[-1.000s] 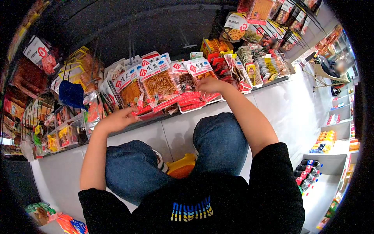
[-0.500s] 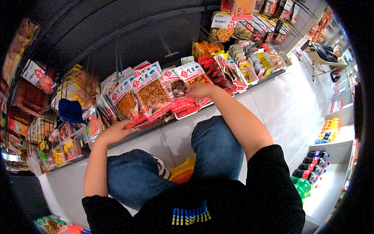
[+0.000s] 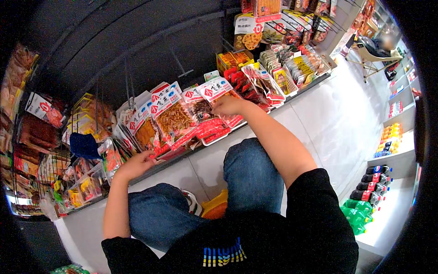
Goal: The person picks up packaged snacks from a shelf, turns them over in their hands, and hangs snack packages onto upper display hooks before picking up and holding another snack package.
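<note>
My left hand (image 3: 136,165) is at the front edge of the low shelf, its thumb and fingertips closed on the red lower edge of a snack packet (image 3: 147,129). My right hand (image 3: 229,108) rests at the lower part of another white-topped packet (image 3: 216,88), fingers bent against it; what the fingertips hold is partly hidden. Between my hands lie a large packet of brown strips (image 3: 173,119) and a packet of dark pieces (image 3: 201,108), both leaning back on the pile with red lower edges.
Hanging packets (image 3: 248,34) are above at the right, trays of small sachets (image 3: 299,68) below them. A dark blue object (image 3: 85,145) hangs at the left. Bottles (image 3: 372,182) stand on a shelf at the right. A seated person (image 3: 379,49) is farther back.
The view has turned, so the shelf slants more and the packets sit farther left. Both hands stay near the same packets, with the right hand's fingers slightly lower on its packet.
</note>
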Demonstrator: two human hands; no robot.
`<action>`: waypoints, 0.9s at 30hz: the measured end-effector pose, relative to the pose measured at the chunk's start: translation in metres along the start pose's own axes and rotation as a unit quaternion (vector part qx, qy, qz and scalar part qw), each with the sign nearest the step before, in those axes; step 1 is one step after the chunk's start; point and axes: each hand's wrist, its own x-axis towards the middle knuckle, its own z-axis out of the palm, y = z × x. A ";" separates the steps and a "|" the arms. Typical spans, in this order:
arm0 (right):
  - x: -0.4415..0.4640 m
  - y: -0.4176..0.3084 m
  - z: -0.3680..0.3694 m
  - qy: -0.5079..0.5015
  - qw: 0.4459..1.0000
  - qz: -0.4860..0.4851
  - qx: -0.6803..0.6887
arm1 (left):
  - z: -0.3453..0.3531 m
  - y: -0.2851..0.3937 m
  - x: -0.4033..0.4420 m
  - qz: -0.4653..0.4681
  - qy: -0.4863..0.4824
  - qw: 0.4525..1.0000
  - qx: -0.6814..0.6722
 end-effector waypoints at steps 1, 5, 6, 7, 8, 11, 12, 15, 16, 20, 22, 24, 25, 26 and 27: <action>-0.002 0.002 -0.003 0.011 1.000 -0.001 0.030 | -0.001 0.005 -0.001 -0.012 -0.013 1.000 0.006; 0.015 0.056 -0.018 0.183 0.978 -0.077 0.071 | 0.005 -0.004 0.002 0.002 0.001 1.000 0.018; 0.011 0.069 -0.024 0.268 0.962 -0.050 -0.004 | 0.004 0.001 0.001 -0.004 -0.007 0.999 0.036; -0.004 0.068 -0.030 0.349 0.933 -0.022 -0.079 | 0.004 0.004 0.002 -0.009 -0.016 0.998 0.052; -0.012 0.081 -0.039 0.356 0.928 -0.003 -0.110 | 0.006 0.003 0.004 -0.008 -0.015 0.998 0.053; -0.016 0.133 -0.050 0.440 0.892 0.056 -0.093 | 0.012 -0.004 0.011 0.022 0.020 1.000 -0.011; -0.024 0.137 -0.054 0.434 0.887 0.096 -0.125 | 0.013 -0.001 0.016 0.046 0.014 0.998 -0.031; -0.038 0.140 -0.059 0.473 0.866 0.129 -0.101 | 0.020 0.002 0.036 0.068 -0.006 0.992 -0.103; -0.040 0.141 -0.060 0.484 0.859 0.143 -0.090 | 0.022 0.012 0.043 0.080 -0.012 0.991 -0.103; -0.022 0.159 -0.069 0.535 0.826 0.120 -0.129 | 0.033 0.043 0.083 0.096 -0.049 0.993 -0.046; -0.012 0.163 -0.074 0.536 0.812 0.154 -0.170 | 0.043 0.072 0.100 0.136 -0.028 0.987 -0.075; -0.012 0.159 -0.079 0.521 0.815 0.174 -0.185 | 0.059 0.082 0.125 0.172 -0.011 0.979 -0.106; -0.010 0.158 -0.083 0.492 0.827 0.198 -0.190 | 0.065 0.087 0.135 0.208 0.010 0.970 -0.126; -0.005 0.158 -0.085 0.461 0.837 0.220 -0.194 | 0.071 0.095 0.145 0.203 0.013 0.970 -0.134; 0.000 0.164 -0.086 0.465 0.833 0.225 -0.197 | 0.076 0.104 0.153 0.205 -0.005 0.956 -0.212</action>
